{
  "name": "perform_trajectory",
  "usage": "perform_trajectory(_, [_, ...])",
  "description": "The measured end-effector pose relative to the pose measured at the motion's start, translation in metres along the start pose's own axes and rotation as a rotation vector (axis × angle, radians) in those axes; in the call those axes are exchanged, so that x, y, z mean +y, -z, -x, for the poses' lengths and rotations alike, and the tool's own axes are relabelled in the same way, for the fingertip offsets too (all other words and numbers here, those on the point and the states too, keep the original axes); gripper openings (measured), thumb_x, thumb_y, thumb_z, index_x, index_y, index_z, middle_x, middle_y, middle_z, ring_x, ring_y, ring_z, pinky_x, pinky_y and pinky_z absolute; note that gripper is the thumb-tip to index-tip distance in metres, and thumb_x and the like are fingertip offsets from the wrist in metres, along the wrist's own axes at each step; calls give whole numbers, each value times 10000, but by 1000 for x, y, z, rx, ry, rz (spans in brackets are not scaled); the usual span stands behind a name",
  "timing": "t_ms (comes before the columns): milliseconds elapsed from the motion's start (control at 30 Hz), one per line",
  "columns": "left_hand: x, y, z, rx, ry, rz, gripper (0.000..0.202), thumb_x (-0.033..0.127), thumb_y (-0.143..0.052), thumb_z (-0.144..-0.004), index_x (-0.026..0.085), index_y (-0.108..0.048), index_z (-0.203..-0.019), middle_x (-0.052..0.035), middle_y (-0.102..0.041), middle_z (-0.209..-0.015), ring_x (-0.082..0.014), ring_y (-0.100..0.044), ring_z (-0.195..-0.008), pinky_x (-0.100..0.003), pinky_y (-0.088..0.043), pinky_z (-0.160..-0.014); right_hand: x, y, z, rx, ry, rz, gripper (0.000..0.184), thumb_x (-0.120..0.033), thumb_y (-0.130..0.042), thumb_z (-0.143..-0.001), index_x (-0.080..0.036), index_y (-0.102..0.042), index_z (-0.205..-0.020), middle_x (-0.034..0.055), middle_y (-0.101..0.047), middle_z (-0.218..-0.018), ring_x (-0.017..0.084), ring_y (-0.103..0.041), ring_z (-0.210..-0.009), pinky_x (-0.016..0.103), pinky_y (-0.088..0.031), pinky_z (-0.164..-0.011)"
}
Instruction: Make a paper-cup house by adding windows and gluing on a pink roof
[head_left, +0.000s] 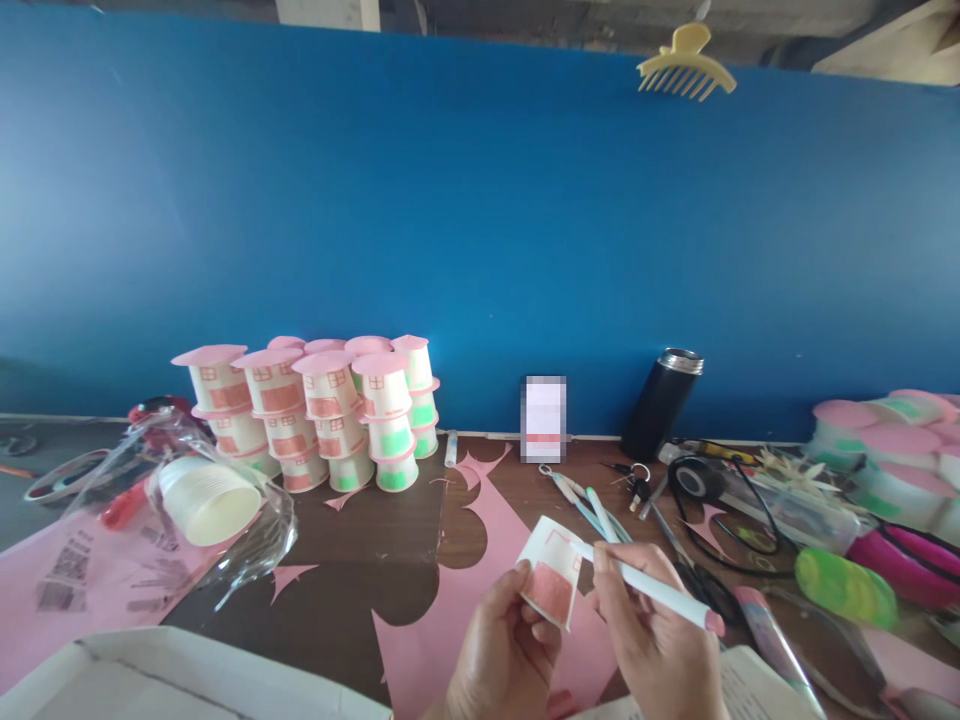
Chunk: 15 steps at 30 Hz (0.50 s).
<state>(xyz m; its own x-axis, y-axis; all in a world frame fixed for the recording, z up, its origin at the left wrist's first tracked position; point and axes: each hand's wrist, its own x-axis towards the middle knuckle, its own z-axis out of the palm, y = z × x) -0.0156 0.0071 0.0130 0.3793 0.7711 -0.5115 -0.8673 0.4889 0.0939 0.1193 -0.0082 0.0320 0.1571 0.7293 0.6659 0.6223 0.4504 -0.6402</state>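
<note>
In my left hand (510, 640) is a white paper cup (541, 560), tilted and upside down, its wider rim toward me. A solid red block and thin red lines are drawn on its side. My right hand (652, 625) grips a white marker (667, 592) with a pink end; its tip is at the cup's side, near the red lines. Beneath both hands lies a pink paper sheet (487, 590) with rounded pieces cut out of it.
Stacked decorated cups (322, 415) with pink paper discs stand at the left by the blue partition (480, 220). Loose cups (214, 505) lie in a plastic bag. On the right are a black flask (660, 405), scissors (701, 580), keys (639, 488), and more cups (900, 450).
</note>
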Motion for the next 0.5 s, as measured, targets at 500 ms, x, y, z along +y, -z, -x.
perform_trajectory(500, [0,0,1,9,-9,4,190,140,-531,-916,105,-538,-730,29,-515,-519,-31,-449,-395,-123,-375,-381,-1,1,0,-3,-7,0,108,-277,-542,-932,-210,-606,-878,0,-637,-671,131,-641,-543,198,-537,-527])
